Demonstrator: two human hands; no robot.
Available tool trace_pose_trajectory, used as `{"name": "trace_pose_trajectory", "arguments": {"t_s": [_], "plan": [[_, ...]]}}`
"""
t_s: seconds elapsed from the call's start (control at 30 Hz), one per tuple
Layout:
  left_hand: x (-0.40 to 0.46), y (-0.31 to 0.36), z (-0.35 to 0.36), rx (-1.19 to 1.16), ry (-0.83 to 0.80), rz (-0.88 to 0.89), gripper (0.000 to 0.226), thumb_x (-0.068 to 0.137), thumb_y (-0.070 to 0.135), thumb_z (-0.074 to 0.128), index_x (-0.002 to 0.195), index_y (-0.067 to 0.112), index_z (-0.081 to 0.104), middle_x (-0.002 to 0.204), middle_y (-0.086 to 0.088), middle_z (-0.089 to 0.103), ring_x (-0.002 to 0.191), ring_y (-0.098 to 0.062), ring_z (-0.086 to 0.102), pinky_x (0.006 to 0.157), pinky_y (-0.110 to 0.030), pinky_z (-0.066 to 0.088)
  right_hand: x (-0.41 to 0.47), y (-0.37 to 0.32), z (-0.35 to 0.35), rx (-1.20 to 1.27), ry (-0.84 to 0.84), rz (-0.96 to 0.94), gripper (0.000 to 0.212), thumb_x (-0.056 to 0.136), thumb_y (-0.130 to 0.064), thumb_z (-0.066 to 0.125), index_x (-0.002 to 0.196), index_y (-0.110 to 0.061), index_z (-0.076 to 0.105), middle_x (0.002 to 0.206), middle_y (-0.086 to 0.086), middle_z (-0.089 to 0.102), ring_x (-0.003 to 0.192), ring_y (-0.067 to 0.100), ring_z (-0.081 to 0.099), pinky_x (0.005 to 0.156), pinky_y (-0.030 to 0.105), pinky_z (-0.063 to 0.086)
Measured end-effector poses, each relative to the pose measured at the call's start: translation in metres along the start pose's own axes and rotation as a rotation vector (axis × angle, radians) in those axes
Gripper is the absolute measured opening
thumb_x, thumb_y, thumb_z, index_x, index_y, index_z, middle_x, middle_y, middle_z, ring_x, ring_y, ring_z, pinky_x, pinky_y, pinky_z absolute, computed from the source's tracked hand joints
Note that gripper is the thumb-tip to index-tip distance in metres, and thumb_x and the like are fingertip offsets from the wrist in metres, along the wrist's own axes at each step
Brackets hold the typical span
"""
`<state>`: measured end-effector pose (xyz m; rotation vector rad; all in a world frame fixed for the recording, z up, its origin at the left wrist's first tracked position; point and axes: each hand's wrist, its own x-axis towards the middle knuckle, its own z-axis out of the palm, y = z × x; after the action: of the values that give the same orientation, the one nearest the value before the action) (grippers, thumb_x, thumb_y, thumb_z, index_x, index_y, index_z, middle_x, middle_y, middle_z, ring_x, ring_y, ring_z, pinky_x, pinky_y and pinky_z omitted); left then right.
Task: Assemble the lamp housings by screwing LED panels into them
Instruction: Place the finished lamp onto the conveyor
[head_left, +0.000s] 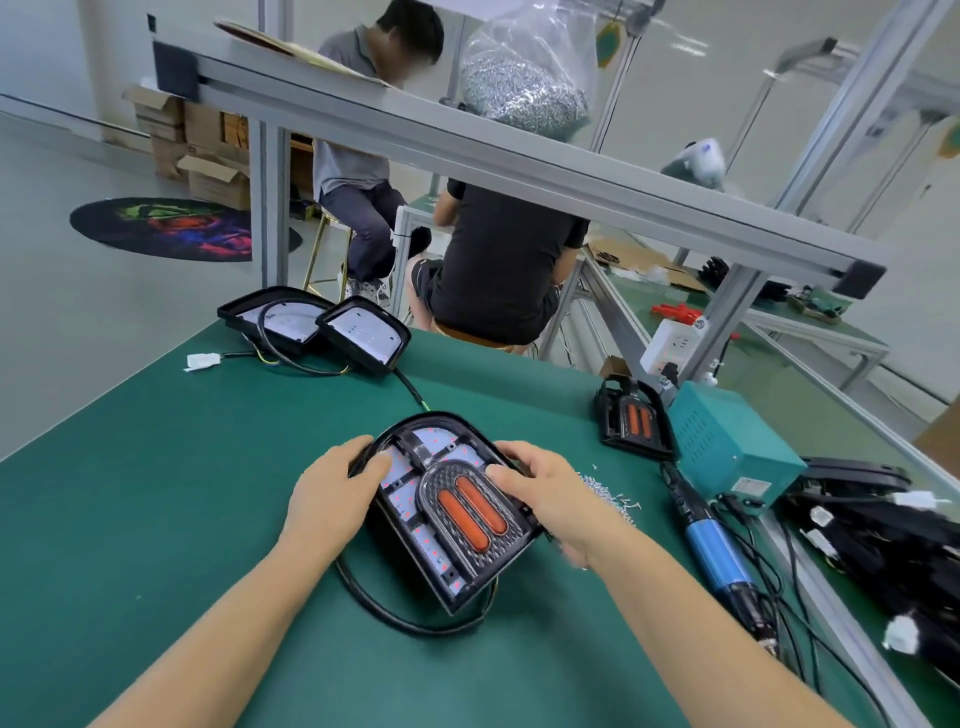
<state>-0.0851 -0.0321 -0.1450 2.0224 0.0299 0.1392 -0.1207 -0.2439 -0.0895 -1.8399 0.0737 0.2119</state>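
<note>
Between both hands on the green table (156, 519) lies the lamp housing (470, 582), LED panel (400, 470) seated inside, long axis running away and slightly leftward. Left hand (332, 493) grips its left rim; right hand (540, 488) grips the right. Just right of the right hand lie loose screws (605, 493) and the electric screwdriver (711, 545) (nearer that hand).

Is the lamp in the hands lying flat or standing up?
Lying flat: the lamp housing rests face up on the green table, orange strips showing.
</note>
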Motion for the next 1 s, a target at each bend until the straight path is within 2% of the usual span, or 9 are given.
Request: {"name": "trace_pose_trajectory", "arguments": {"t_s": [0.1,0.17,0.27,0.37,0.5,0.6,0.8,0.9,1.0], "plan": [[-0.002,0.019,0.006,-0.555,-0.117,-0.158,0.048,0.091,0.026,0.061,0.136,0.015,0.048,0.130,-0.006,0.058,0.118,-0.027,0.055,0.103,-0.046,0.043,-0.009,-0.001,-0.001,0.145,0.129,-0.097,0.020,0.096,-0.013,0.059,0.112,-0.023,0.064,0.096,-0.002,0.075,0.078,0.013,0.069,0.075,0.031,0.058],[-0.004,0.032,0.007,-0.765,-0.158,-0.203,0.058,0.089,0.024,0.063,0.142,0.014,0.040,0.126,-0.006,0.060,0.100,-0.027,0.063,0.085,-0.041,0.051,-0.015,-0.002,-0.002,0.227,0.226,-0.149,0.022,0.096,-0.013,0.060,0.116,-0.021,0.063,0.097,-0.001,0.075,0.081,0.013,0.068,0.078,0.033,0.057],[-0.013,0.050,0.008,-0.940,-0.387,-0.130,0.052,0.077,0.026,0.071,0.126,0.019,0.055,0.121,-0.008,0.064,0.079,-0.020,0.066,0.066,-0.031,0.054,-0.026,-0.004,-0.007,0.393,0.390,-0.198,0.022,0.097,-0.016,0.059,0.118,-0.023,0.062,0.104,-0.002,0.075,0.095,0.021,0.069,0.092,0.042,0.054],[-0.028,0.069,0.021,-1.068,-0.529,-0.116,0.050,0.065,0.026,0.071,0.112,0.028,0.055,0.105,-0.004,0.066,0.075,-0.019,0.066,0.065,-0.035,0.056,-0.037,-0.008,-0.011,0.581,0.503,-0.206,0.026,0.099,-0.018,0.055,0.123,-0.026,0.057,0.116,0.003,0.071,0.110,0.027,0.066,0.098,0.048,0.051],[-0.046,0.095,0.049,-0.991,-0.530,-0.015,0.054,0.080,0.015,0.063,0.123,0.042,0.044,0.104,-0.001,0.072,0.088,-0.017,0.070,0.065,-0.031,0.057,-0.054,-0.008,-0.017,0.605,0.599,-0.233,0.034,0.102,-0.021,0.051,0.135,-0.029,0.048,0.125,-0.002,0.066,0.111,0.018,0.066,0.102,0.045,0.049],[-0.052,0.110,0.065,-0.929,-0.501,0.061,0.044,0.094,0.010,0.052,0.115,0.048,0.049,0.104,0.007,0.073,0.092,-0.013,0.070,0.065,-0.028,0.057,-0.069,-0.004,-0.024,0.586,0.639,-0.214,0.041,0.102,-0.027,0.049,0.142,-0.034,0.042,0.137,-0.004,0.058,0.122,0.017,0.059,0.108,0.047,0.043],[-0.058,0.140,0.097,-0.861,-0.623,0.077,0.036,0.097,0.011,0.048,0.126,0.032,0.054,0.109,-0.003,0.071,0.098,-0.022,0.068,0.075,-0.039,0.056,-0.099,-0.001,-0.056,0.568,0.781,-0.258,0.050,0.103,-0.030,0.046,0.148,-0.043,0.029,0.149,-0.016,0.042,0.135,0.008,0.044,0.116,0.043,0.033],[-0.065,0.157,0.120,-0.849,-0.707,0.103,0.034,0.096,0.012,0.048,0.118,0.035,0.060,0.109,0.000,0.072,0.096,-0.019,0.070,0.073,-0.032,0.054,-0.115,0.002,-0.082,0.588,0.822,-0.274,0.049,0.103,-0.031,0.047,0.148,-0.045,0.032,0.148,-0.017,0.043,0.133,0.009,0.046,0.114,0.045,0.035],[-0.073,0.176,0.146,-0.827,-0.797,0.111,0.033,0.097,0.010,0.047,0.116,0.033,0.062,0.109,-0.001,0.072,0.094,-0.018,0.070,0.070,-0.031,0.056,-0.131,0.010,-0.108,0.600,0.888,-0.266,0.048,0.103,-0.030,0.045,0.146,-0.046,0.032,0.144,-0.018,0.046,0.125,0.006,0.052,0.102,0.035,0.048]]}}
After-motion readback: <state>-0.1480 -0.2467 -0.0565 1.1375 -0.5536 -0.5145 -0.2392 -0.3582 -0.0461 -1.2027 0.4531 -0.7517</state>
